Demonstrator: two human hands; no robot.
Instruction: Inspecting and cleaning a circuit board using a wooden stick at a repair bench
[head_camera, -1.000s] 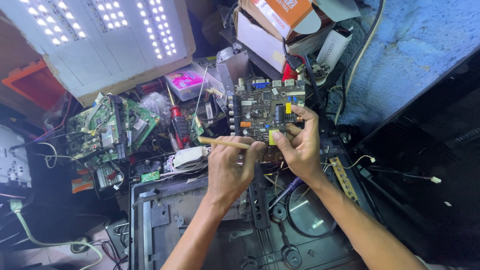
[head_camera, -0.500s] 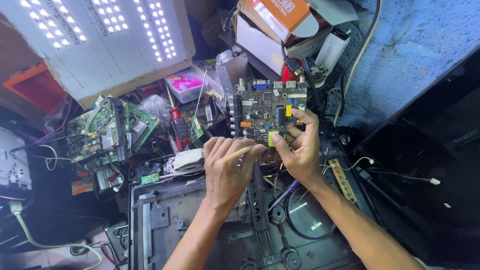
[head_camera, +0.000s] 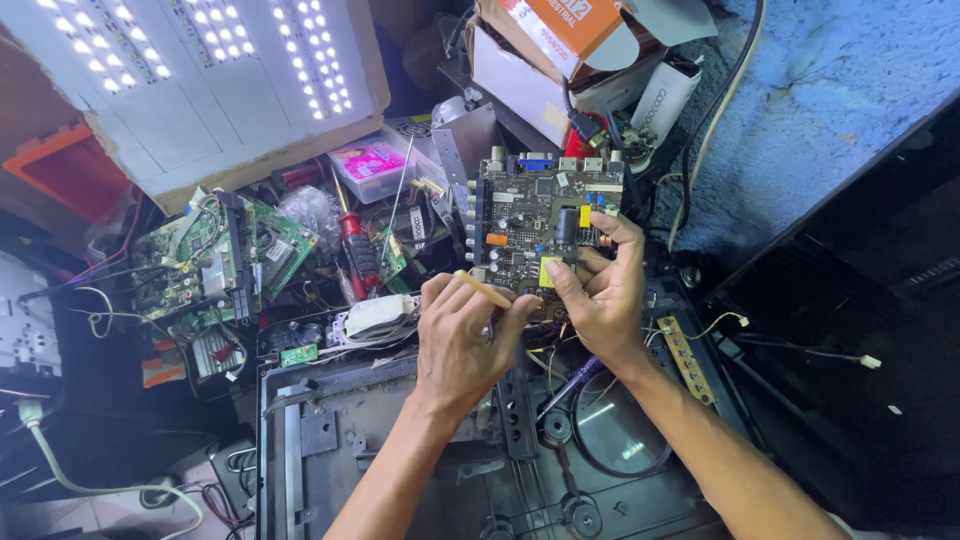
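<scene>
My right hand grips the lower right edge of a dark circuit board, held tilted up above the open metal back of a device. The board carries a yellow part, an orange part and connectors along its top edge. My left hand is closed around a thin tan stick-like tool, whose tip lies against the board's lower left edge. Both hands almost touch at the board's bottom.
Green circuit boards lie at the left among loose wires. A red-handled screwdriver and a pink-lidded box sit behind. A lit white LED panel leans at the back left. Cardboard boxes stand behind the board.
My left hand has turned and closed over the tan tool, shifting slightly toward the board's bottom edge. The right hand keeps its hold on the board.
</scene>
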